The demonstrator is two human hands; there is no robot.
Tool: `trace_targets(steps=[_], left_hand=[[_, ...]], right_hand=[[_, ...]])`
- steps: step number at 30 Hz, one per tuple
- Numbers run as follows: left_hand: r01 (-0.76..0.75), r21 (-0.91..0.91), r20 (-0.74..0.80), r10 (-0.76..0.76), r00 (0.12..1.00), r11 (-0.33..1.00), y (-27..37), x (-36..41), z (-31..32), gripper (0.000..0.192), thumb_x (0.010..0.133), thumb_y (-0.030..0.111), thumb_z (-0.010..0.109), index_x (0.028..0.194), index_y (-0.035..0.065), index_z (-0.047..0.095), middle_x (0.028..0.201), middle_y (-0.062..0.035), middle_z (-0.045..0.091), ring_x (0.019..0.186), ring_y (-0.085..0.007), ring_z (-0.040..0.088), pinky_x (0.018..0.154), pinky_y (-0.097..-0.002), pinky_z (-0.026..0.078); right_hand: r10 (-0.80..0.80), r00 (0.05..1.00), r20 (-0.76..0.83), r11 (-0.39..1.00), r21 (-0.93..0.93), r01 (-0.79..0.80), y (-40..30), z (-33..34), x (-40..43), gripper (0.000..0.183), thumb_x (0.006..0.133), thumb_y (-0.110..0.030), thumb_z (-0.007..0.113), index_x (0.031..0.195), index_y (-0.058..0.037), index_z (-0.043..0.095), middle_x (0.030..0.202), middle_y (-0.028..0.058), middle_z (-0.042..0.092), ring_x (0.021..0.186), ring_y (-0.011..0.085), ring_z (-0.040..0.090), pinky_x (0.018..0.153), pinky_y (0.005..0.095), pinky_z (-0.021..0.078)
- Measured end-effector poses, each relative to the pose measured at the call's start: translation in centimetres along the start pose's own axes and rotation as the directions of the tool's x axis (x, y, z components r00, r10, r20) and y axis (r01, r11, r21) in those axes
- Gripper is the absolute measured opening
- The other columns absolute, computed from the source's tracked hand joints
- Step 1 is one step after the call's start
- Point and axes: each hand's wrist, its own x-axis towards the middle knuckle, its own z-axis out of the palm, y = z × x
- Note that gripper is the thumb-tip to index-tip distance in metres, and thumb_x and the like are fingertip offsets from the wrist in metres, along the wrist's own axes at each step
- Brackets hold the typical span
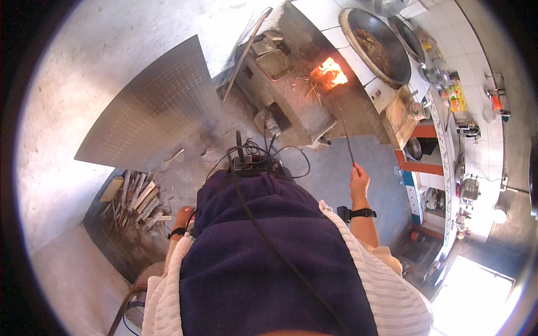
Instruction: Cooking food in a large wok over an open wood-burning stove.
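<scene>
My right hand (359,181) grips one end of a thin dark rod (348,138). The rod runs away from me, its far end near the burning fire (331,74) in the opening of a masonry stove (304,90). Sticks and bits of straw (312,89) lie beside the flames. Low at my left side is my left hand (183,216), partly hidden by my dark clothing; whether it holds anything is unclear. A stack of split firewood (145,197) lies on the floor to its left.
A large wok (375,48) with food in it is set in the tiled stove top. Before me on the left stands a tall patterned panel (155,105). One long stick (246,54) leans by the stove. A wooden board (400,117) juts from the counter on the right.
</scene>
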Motion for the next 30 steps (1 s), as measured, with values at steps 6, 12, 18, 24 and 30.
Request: trace_targets(steps=[6,12,18,24,30], left_hand=[[0.009,0.012,0.025,-0.009,1.0,1.0,-0.7,0.9,0.4,0.028,0.076,0.026,0.045,0.063,0.0039,0.057,0.06,-0.0125,0.058,0.059,-0.0275,0.058,0.056,-0.0383,0.042],[0.38,-0.128,0.211,-0.349,0.913,0.916,0.4,1.3,0.0,0.025,0.076,0.027,0.046,0.069,0.0071,0.059,0.073,-0.0136,0.06,0.073,-0.0336,0.057,0.062,-0.0399,0.044],[0.185,-0.158,0.1,-0.171,0.98,0.97,2.2,-0.2,-0.8,0.027,0.075,0.029,0.048,0.07,0.0057,0.06,0.07,-0.0143,0.059,0.071,-0.0327,0.057,0.061,-0.0396,0.043],[0.242,-0.079,0.116,-0.233,0.966,0.967,0.1,0.3,-0.6,0.029,0.074,0.031,0.049,0.071,0.0044,0.06,0.067,-0.015,0.058,0.069,-0.0318,0.057,0.061,-0.0392,0.042],[0.235,-0.315,0.037,-0.236,0.971,0.919,5.6,-0.2,-2.6,0.027,0.074,0.027,0.047,0.063,0.004,0.056,0.058,-0.0116,0.056,0.056,-0.0253,0.055,0.054,-0.038,0.04]], right_hand=[[-0.19,0.981,-0.024,0.934,-0.312,0.173,-0.2,0.4,0.1,0.025,0.081,-0.014,0.052,0.1,-0.0011,0.06,0.072,0.0036,0.057,0.061,0.0109,0.05,0.056,0.0246,0.0395],[-0.301,0.954,-0.011,0.861,-0.434,0.267,-0.6,0.8,0.2,0.025,0.077,-0.014,0.056,0.098,-0.0016,0.06,0.064,0.0021,0.056,0.058,0.0091,0.049,0.055,0.0249,0.0411],[-0.278,0.961,0.007,0.819,-0.522,0.24,-2.3,1.1,-0.9,0.024,0.077,-0.015,0.056,0.098,-0.0043,0.061,0.063,0.0067,0.057,0.056,0.0145,0.053,0.056,0.0283,0.0435],[-0.28,0.959,0.032,0.789,-0.562,0.249,-3.7,1.6,-1.3,0.025,0.076,-0.016,0.056,0.098,-0.0053,0.06,0.065,0.0101,0.058,0.058,0.02,0.056,0.058,0.0316,0.0449],[-0.286,0.958,0.034,0.77,-0.587,0.251,-3.5,1.4,-1.3,0.026,0.076,-0.016,0.055,0.099,-0.0055,0.06,0.064,0.011,0.058,0.058,0.0213,0.056,0.058,0.033,0.0449]])
